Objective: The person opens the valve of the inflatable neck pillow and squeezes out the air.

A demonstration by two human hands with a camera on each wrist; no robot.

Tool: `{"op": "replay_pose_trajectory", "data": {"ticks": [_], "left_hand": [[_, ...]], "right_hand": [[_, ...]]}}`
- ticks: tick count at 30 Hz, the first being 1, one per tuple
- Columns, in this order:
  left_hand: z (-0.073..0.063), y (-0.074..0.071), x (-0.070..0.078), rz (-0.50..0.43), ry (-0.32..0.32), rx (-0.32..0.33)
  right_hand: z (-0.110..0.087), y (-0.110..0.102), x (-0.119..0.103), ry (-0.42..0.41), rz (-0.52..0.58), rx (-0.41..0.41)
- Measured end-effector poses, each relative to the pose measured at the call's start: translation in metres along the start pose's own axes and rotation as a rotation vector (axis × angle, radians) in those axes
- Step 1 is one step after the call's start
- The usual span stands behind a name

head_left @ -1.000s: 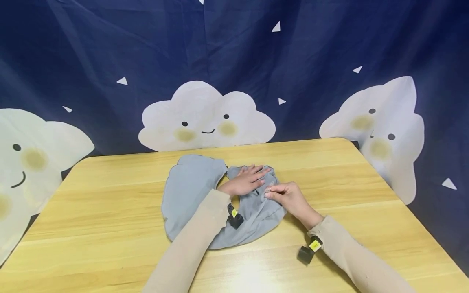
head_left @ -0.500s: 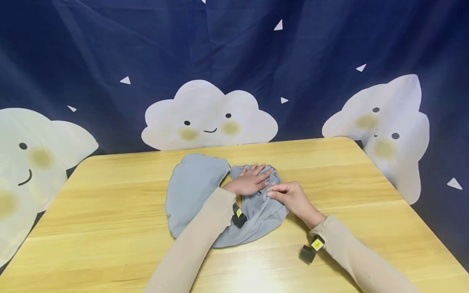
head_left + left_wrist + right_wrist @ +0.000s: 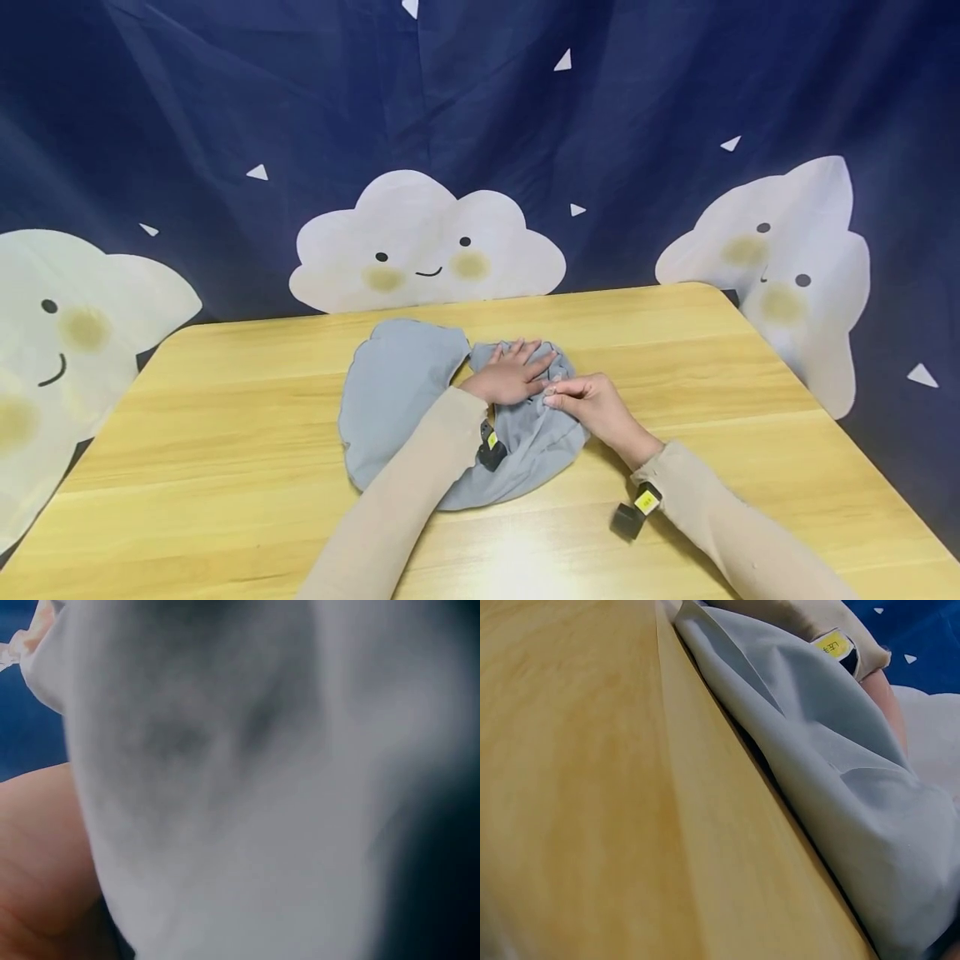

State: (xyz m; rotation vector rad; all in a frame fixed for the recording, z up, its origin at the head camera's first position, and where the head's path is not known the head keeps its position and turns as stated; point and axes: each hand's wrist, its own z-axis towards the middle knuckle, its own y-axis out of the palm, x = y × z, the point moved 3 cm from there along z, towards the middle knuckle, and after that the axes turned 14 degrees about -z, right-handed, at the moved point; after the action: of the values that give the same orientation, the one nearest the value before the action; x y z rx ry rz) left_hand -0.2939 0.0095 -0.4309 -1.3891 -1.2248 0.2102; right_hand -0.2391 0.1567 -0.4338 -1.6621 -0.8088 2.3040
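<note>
A grey U-shaped neck pillow (image 3: 397, 392) lies on the wooden table, plump on its left side and wrinkled on its right. My left hand (image 3: 510, 377) is spread over the wrinkled right arm of the pillow, palm down with the fingers fanned out. Just beside it, my right hand (image 3: 596, 404) pinches a small clear valve (image 3: 551, 390) on the pillow between thumb and fingertips. Blurred grey fabric (image 3: 225, 787) fills most of the left wrist view. In the right wrist view the pillow's wrinkled side (image 3: 832, 772) rises above the tabletop, while the pinching fingers are mostly out of frame.
The wooden table (image 3: 225, 467) has rounded far corners. Behind it hangs a dark blue curtain (image 3: 480, 92) printed with smiling white clouds. A small black camera (image 3: 628, 518) sticks out from the right wrist, another (image 3: 491, 450) from the left.
The left forearm has shifted slightly to the right over the pillow, its hand still spread out. The right hand keeps its pinch in the same spot.
</note>
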Motion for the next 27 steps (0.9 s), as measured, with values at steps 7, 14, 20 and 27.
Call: {"op": "replay_pose_trajectory", "data": {"ticks": [7, 14, 20, 27], "left_hand": [[0.0, 0.0, 0.003, 0.04, -0.06, -0.006], [0.001, 0.0, 0.004, 0.01, -0.084, 0.003], [-0.002, -0.003, 0.004, -0.083, -0.053, -0.001], [-0.026, -0.038, 0.014, -0.176, -0.029, -0.012]], "right_hand": [[0.002, 0.0, 0.001, 0.008, 0.002, -0.001], [0.003, -0.001, 0.001, 0.005, 0.0, 0.006], [0.0, 0.0, 0.001, -0.004, 0.011, 0.0], [-0.002, -0.002, -0.001, -0.004, 0.045, -0.017]]}}
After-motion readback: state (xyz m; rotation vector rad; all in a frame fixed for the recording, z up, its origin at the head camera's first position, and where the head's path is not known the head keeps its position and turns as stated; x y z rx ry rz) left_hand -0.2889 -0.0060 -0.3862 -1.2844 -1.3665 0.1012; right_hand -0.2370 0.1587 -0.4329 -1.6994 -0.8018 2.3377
